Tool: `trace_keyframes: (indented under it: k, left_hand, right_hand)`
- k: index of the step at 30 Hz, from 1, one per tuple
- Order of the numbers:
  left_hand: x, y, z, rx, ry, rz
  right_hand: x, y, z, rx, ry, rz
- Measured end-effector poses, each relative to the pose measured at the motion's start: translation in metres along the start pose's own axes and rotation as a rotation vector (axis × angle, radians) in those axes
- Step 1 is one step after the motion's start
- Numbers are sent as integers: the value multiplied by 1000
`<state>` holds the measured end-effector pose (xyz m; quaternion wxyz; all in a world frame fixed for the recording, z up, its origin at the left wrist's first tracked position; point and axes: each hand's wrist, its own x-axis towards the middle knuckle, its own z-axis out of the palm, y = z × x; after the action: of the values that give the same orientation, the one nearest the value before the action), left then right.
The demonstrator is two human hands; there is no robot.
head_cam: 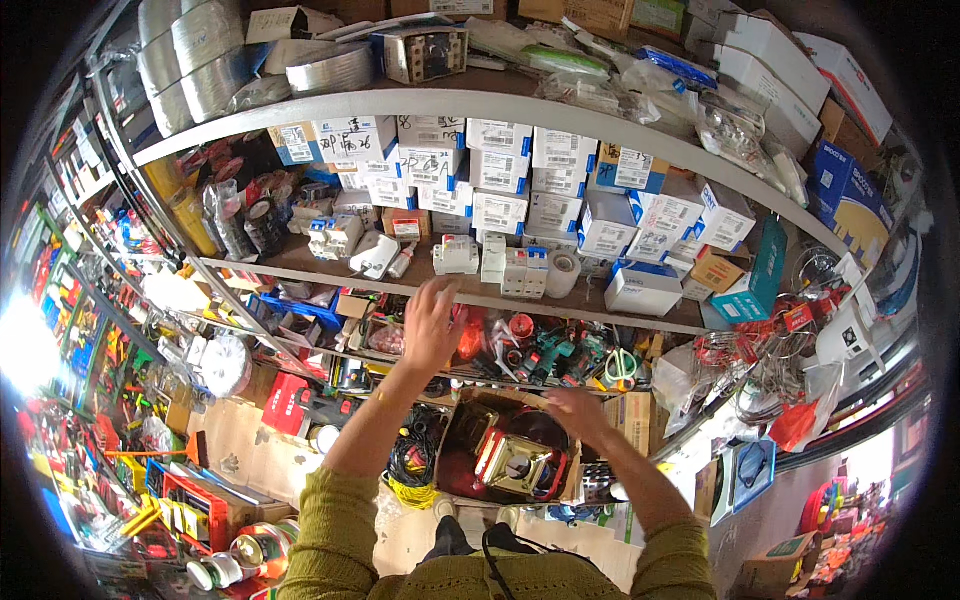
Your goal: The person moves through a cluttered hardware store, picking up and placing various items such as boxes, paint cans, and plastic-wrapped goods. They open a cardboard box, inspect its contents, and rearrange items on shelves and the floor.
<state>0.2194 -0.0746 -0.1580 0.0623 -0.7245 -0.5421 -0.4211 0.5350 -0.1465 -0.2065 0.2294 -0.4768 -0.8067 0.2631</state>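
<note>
My left hand (433,326) is raised at the front edge of the middle shelf (352,279), its fingers spread and nothing seen in them. Just beyond its fingertips stands a white circuit breaker (455,255). More breakers (525,271) stand to the right, beside a white roll (562,273). Lower down, my right hand (576,412) is over the upper right corner of an open cardboard box (444,461); its fingers are blurred, and I cannot tell whether they touch the box. Inside the box lies a red and gold metal-framed item (517,466).
Stacked white cartons (499,172) fill the back of the middle shelf. Below it, a lower shelf holds power tools (551,352) and scissors (621,369). Coiled black cable (412,442) and yellow cord (412,493) lie left of the box. Bundled wires (772,360) hang at right.
</note>
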Motion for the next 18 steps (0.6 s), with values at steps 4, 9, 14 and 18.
trace_keyframes:
  k: [4,9,14,18]
  left_hand:
    - [80,23,23,24,-138,50]
    - [87,16,38,-8,-136,130]
    - [83,2,30,86,-225,270]
    - [90,18,28,52,-235,230]
  right_hand:
    - [2,-43,58,63,-309,-219]
    - [-77,-12,75,22,-453,-182]
    - [-175,64,51,-171,-690,177]
    - [-216,95,42,-270,-644,141]
